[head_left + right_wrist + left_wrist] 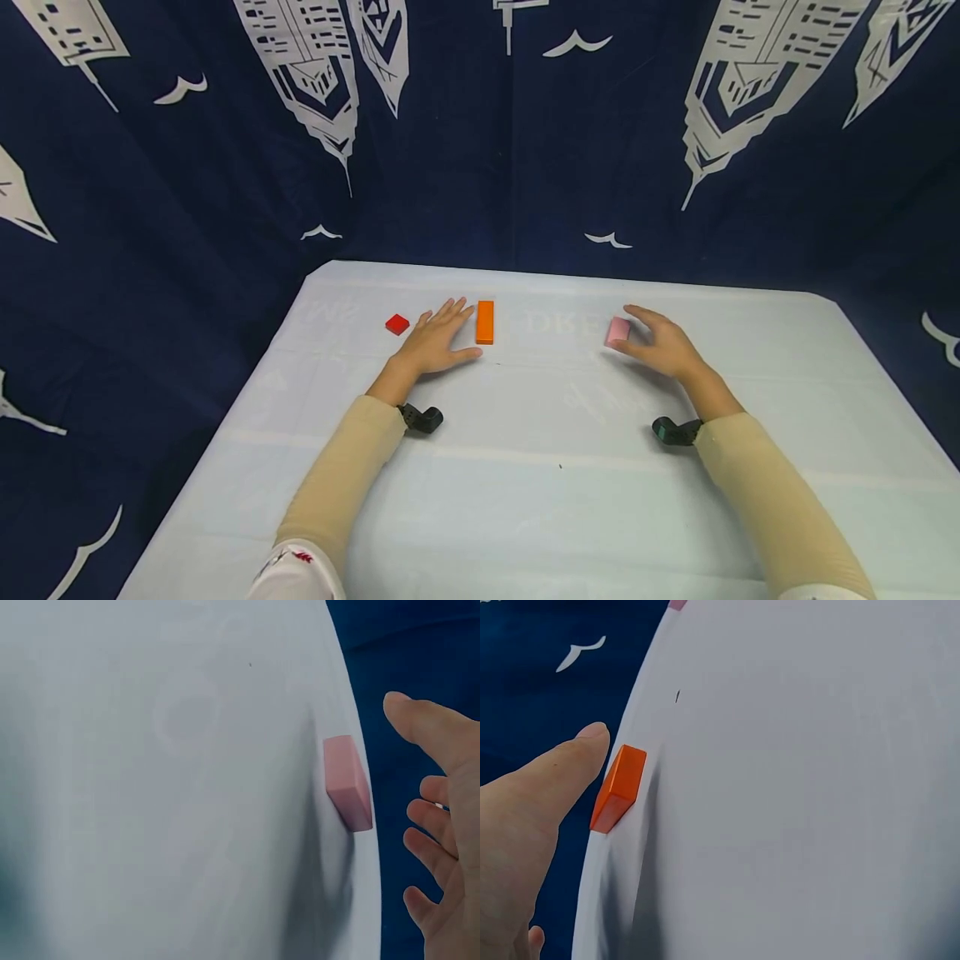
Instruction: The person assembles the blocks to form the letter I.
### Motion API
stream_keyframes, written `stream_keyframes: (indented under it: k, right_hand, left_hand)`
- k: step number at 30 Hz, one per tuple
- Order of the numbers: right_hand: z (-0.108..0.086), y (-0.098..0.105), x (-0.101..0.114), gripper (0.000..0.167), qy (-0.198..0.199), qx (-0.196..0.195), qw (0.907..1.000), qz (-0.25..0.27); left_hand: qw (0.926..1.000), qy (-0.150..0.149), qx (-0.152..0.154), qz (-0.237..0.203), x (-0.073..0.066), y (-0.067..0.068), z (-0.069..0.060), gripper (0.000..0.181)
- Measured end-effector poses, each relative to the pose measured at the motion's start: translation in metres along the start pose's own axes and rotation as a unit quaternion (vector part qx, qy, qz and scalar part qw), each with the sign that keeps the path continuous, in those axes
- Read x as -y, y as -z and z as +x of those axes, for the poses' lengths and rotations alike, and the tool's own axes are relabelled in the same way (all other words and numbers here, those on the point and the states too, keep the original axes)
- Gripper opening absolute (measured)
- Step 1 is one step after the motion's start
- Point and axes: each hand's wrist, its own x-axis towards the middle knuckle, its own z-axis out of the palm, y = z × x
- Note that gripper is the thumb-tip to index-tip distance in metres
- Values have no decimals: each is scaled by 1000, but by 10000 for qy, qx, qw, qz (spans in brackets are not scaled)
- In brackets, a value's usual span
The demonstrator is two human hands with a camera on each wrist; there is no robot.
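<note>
Fingers (446, 318) of the left hand (433, 346) are spread wide, that grip holding nothing, between a small red block (397, 325) and a longer orange block (485, 322) on the white counter (525, 517). Well to their right, the right hand (663, 343) hovers beside a pink block (618, 329), its fingers parted and its grip likewise holding nothing; the right wrist view shows a gap between.

A long, plain orange block (485, 322) rests near the centre of the frame, and a shorter pink block (617, 329), slightly askew, right of centre.
</note>
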Motion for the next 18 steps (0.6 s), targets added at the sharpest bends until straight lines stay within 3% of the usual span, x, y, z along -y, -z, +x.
stream_keyframes:
  k: [7,18]
  right_hand:
    - [3,-10,-7,72,-16,-63,10000,63]
    - [6,-23,-18,68,-420,-233,9984,284]
  left_hand:
    - [10000,-21,-59,-71,-3,-4,7,84]
    - [9997,-103,-106,-219,-7,-6,21,85]
